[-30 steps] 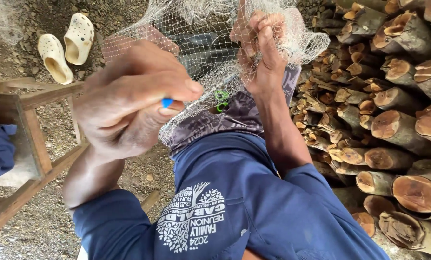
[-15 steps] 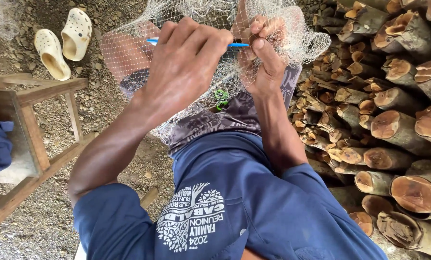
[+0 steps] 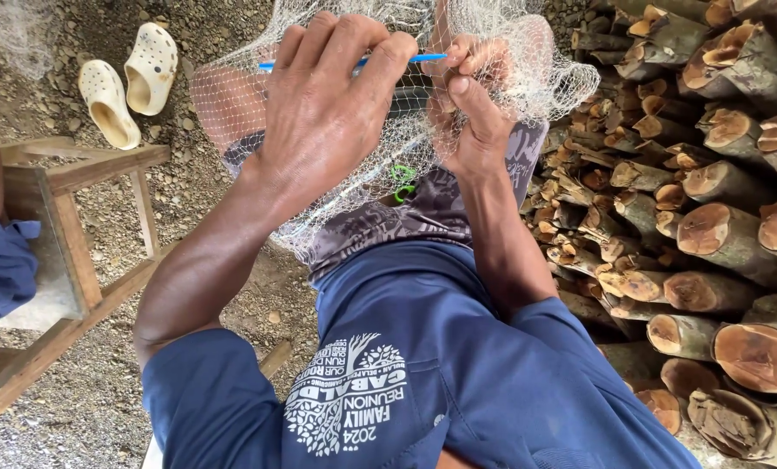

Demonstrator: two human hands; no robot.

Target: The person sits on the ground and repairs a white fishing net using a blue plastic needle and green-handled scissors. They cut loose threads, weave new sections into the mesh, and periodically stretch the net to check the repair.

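A: Gravelly bare ground (image 3: 188, 226) outdoors, with a stack of cut logs (image 3: 701, 226) on the right, a wooden stool frame (image 3: 67, 217) on the left and a pair of pale clogs (image 3: 128, 82) lying on the dirt beyond it. Where is the net?

B: The fishing net (image 3: 527, 78) is bunched across the person's lap and knees, draped over patterned shorts (image 3: 423, 217), rising toward the top edge of the view. Both hands are in it.

A: And the grips?

B: The left hand (image 3: 327, 113) is curled closed, fingers wrapped over a thin blue netting needle (image 3: 406, 59) that lies level and points toward the other hand. The right hand (image 3: 471, 104) has its grip pinched shut on a gathered fold of mesh, thumb pressed over the strands, right beside the needle's tip.

A: How would you say that mesh handles?

B: I'd judge it very light and entirely limp; it sags wherever nothing holds it. The fine twine looks prone to snagging on fingers or log ends, so it wants a pinch close to the working spot, keeping a few strands taut. The needle seems slim, stiff and smooth, best held along its shaft as it is now.

A: Anything else nearby?

B: A small green clip or loop (image 3: 401, 182) hangs within the netting over the lap, and someone in blue (image 3: 2, 260) sits at the left edge
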